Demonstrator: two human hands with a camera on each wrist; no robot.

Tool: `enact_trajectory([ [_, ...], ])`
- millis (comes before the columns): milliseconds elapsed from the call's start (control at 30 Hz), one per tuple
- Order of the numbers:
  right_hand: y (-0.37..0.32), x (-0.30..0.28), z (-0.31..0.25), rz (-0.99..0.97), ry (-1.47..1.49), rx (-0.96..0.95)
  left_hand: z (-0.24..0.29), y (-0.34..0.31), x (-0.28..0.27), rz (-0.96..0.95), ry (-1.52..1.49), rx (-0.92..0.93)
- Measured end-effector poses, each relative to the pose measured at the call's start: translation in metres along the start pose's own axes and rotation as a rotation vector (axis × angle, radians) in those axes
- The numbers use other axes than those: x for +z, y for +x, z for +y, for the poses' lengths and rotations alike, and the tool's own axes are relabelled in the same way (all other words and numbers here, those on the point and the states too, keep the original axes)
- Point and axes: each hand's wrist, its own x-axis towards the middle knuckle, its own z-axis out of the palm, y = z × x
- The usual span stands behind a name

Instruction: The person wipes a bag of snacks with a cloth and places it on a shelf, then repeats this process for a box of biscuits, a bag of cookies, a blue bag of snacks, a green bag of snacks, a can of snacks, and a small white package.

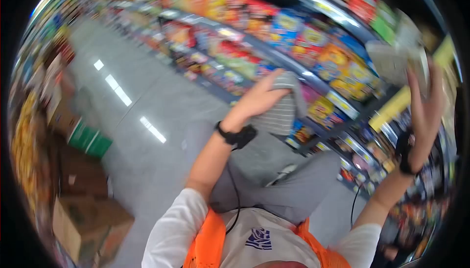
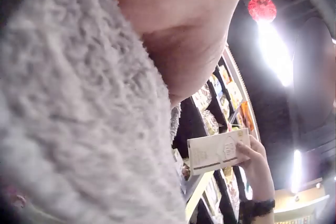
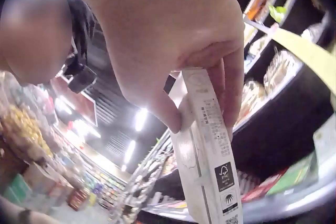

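My left hand [image 1: 257, 102] grips a grey striped cloth [image 1: 279, 116], which hangs from the fingers in front of the lower shelves. Close up in the left wrist view, the fluffy cloth [image 2: 89, 113] fills much of the picture. Raised at the right by the shelving, my right hand [image 1: 426, 116] holds a flat white box [image 3: 202, 150]. The thumb lies on one face and the fingers on the other, with the printed narrow side showing. In the left wrist view, the right hand [image 2: 257, 166] pinches one end of that box [image 2: 215, 153].
Shelves of colourful snack bags [image 1: 286, 25] run along the right of the aisle. A yellow strip [image 1: 389, 109] edges the shelf near my right hand. Cardboard boxes [image 1: 95, 219] and a green carton [image 1: 90, 138] stand on the left side of the grey floor [image 1: 132, 72].
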Motion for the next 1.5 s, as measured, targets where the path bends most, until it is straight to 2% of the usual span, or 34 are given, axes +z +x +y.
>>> enact_trajectory([
  [67, -0.047, 0.022, -0.024, -0.112, 0.309, 0.103, 0.009, -0.01, -0.008, 0.02, -0.007, -0.093],
  [100, -0.07, 0.037, -0.031, -0.175, 0.403, 0.057, -0.009, -0.013, -0.01, 0.045, 0.021, -0.033],
  [133, -0.091, 0.052, -0.045, -0.221, 0.497, 0.112, 0.016, -0.025, -0.017, 0.056, 0.19, -0.1],
  [167, -0.109, 0.07, -0.05, -0.329, 0.635, 0.191, 0.002, -0.027, -0.02, 0.123, 0.271, -0.068],
  [233, -0.14, 0.109, -0.069, -0.454, 0.885, 0.254, 0.025, -0.037, -0.025, 0.202, 0.347, -0.097],
  [300, -0.149, 0.131, -0.104, -0.493, 1.052, 0.262, 0.046, -0.046, -0.024, 0.277, 0.504, -0.155],
  [367, -0.156, 0.15, -0.123, -0.645, 1.153, 0.209, 0.054, -0.05, -0.018, 0.315, 0.631, -0.187],
  [400, -0.157, 0.163, -0.128, -0.653, 1.156, 0.12, 0.054, -0.05, -0.015, 0.317, 0.672, -0.199],
  [433, -0.157, 0.173, -0.133, -0.662, 1.209, 0.141, 0.057, -0.054, -0.011, 0.32, 0.709, -0.209],
  [467, -0.156, 0.184, -0.139, -0.673, 1.263, 0.163, 0.064, -0.062, -0.007, 0.372, 0.66, -0.178],
  [533, -0.15, 0.215, -0.135, -0.707, 1.351, 0.205, 0.06, -0.07, -0.006, 0.334, 0.518, -0.211],
  [567, -0.145, 0.223, -0.132, -0.686, 1.348, 0.171, 0.056, -0.071, -0.006, 0.314, 0.441, -0.222],
  [633, -0.138, 0.239, -0.132, -0.644, 1.363, 0.194, 0.043, -0.075, -0.011, 0.26, 0.506, -0.046],
  [700, -0.142, 0.263, -0.119, -0.655, 1.367, 0.132, 0.028, -0.075, -0.012, 0.183, 0.557, 0.137],
  [733, -0.148, 0.282, -0.11, -0.622, 1.365, 0.103, 0.029, -0.076, -0.014, 0.027, 0.509, 0.102],
  [767, -0.156, 0.302, -0.103, -0.587, 1.363, 0.074, 0.025, -0.073, -0.014, 0.031, 0.448, 0.044],
  [800, -0.161, 0.309, -0.104, -0.596, 1.294, 0.18, 0.018, -0.072, -0.014, 0.03, 0.386, -0.016],
  [833, -0.164, 0.314, -0.101, -0.629, 1.356, 0.199, 0.01, -0.071, -0.014, 0.027, 0.324, -0.077],
  [900, -0.171, 0.317, -0.099, -0.697, 1.474, 0.248, -0.02, -0.063, -0.014, 0.079, 0.238, 0.026],
  [933, -0.175, 0.318, -0.098, -0.72, 1.548, 0.302, -0.018, -0.062, -0.017, 0.067, 0.203, 0.055],
  [967, -0.178, 0.319, -0.097, -0.719, 1.532, 0.339, -0.022, -0.061, -0.017, 0.056, 0.164, 0.083],
  [1000, -0.181, 0.321, -0.097, -0.718, 1.514, 0.376, -0.055, -0.052, -0.017, 0.04, 0.234, 0.104],
  [1133, -0.196, 0.332, -0.077, -0.814, 1.436, 0.577, -0.065, -0.055, -0.003, 0.128, 0.194, 0.103],
  [1200, -0.203, 0.33, -0.076, -0.78, 1.426, 0.589, -0.082, -0.057, 0.006, 0.189, 0.115, 0.089],
  [1267, -0.21, 0.327, -0.076, -0.689, 1.391, 0.539, -0.079, -0.06, 0.008, 0.187, 0.042, -0.004],
  [1300, -0.211, 0.329, -0.074, -0.715, 1.36, 0.525, -0.076, -0.062, 0.007, 0.185, 0.006, -0.051],
  [1367, -0.201, 0.324, -0.077, -0.762, 1.292, 0.496, -0.085, -0.064, -0.001, 0.098, 0.154, -0.064],
  [1400, -0.201, 0.313, -0.084, -0.717, 1.378, 0.542, -0.092, -0.063, -0.001, 0.04, 0.209, -0.065],
  [1433, -0.192, 0.312, -0.084, -0.77, 1.384, 0.461, -0.091, -0.063, -0.002, 0.017, 0.221, -0.118],
  [1467, -0.193, 0.317, -0.089, -0.71, 1.427, 0.449, -0.086, -0.066, -0.006, -0.006, 0.231, -0.162],
  [1500, -0.197, 0.316, -0.1, -0.648, 1.386, 0.51, -0.092, -0.068, -0.006, 0.026, 0.216, -0.099],
])
